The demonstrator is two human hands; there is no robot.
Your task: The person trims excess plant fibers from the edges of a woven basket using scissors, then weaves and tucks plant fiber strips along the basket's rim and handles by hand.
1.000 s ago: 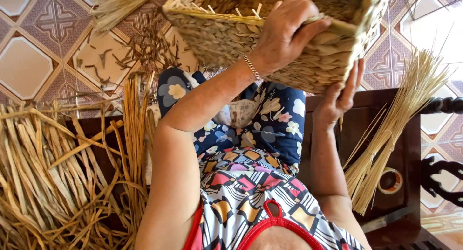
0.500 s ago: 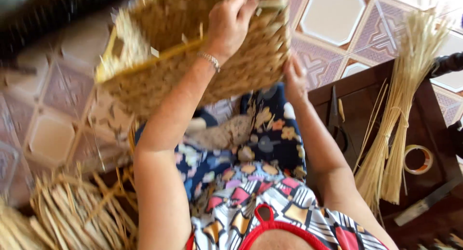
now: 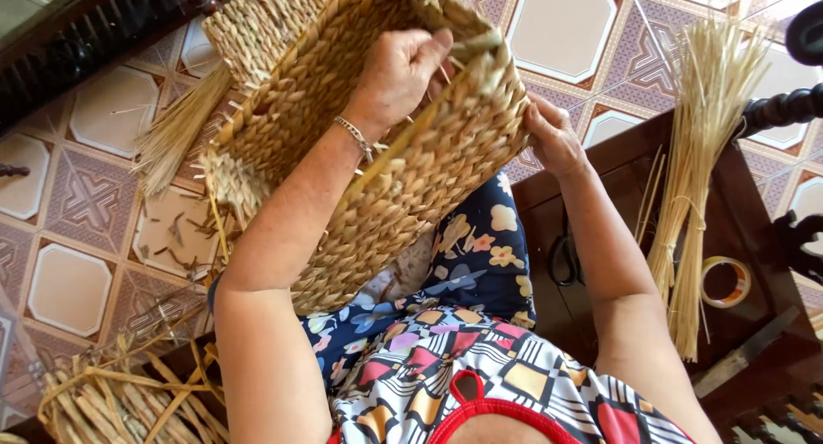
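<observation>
A rectangular woven straw basket (image 3: 343, 110) is held up over my lap, tilted with its opening turned away to the upper left. My left hand (image 3: 399, 71) grips the basket's rim at the top, fingers curled over the edge, a thin bracelet on the wrist. My right hand (image 3: 553, 135) presses against the basket's right lower corner from the outside. Loose straw ends stick out of the weave near the left corner.
A bundle of pale straw stalks (image 3: 699, 153) lies on a dark wooden table (image 3: 754, 341) at right, with black scissors (image 3: 564, 255) and a roll of tape (image 3: 724, 281). Flat dried fibres (image 3: 111, 397) are piled at lower left on the patterned tile floor (image 3: 77, 213).
The basket has been turned and tilted, its opening swinging to the upper left. My left hand has stayed on the rim, and the view has shifted.
</observation>
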